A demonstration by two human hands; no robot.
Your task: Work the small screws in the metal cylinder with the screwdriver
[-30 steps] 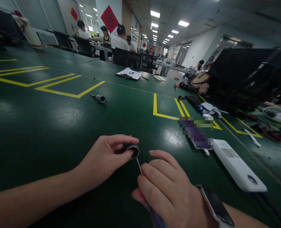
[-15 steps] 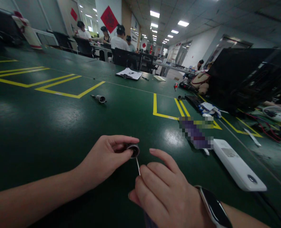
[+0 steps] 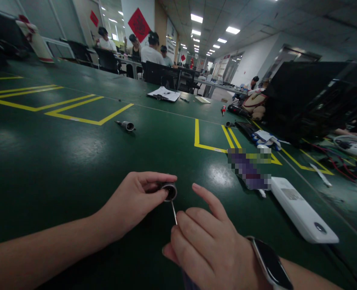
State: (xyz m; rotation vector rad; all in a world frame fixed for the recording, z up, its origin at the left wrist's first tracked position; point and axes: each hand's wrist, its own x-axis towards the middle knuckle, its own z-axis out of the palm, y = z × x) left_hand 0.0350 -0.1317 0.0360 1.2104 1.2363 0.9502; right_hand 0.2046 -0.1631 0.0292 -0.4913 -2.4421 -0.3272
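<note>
Over a green counter (image 3: pixel 60 181) marked with yellow tape (image 3: pixel 197 133), the left hand (image 3: pixel 133 197) is pinching a dark hollow part (image 3: pixel 172 192); the right hand (image 3: pixel 208 241) is gripping a thin rod (image 3: pixel 174 213), its tip meeting the rim. Beyond, people (image 3: pixel 150 53) are sitting under ceiling lights (image 3: pixel 233 30).

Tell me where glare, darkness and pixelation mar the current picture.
Head view: pale glare patches on the green tabletop; head view: the metal cup in the left hand has a dark interior; head view: coarse pixel blocks hide detail on the purple phone.
</note>
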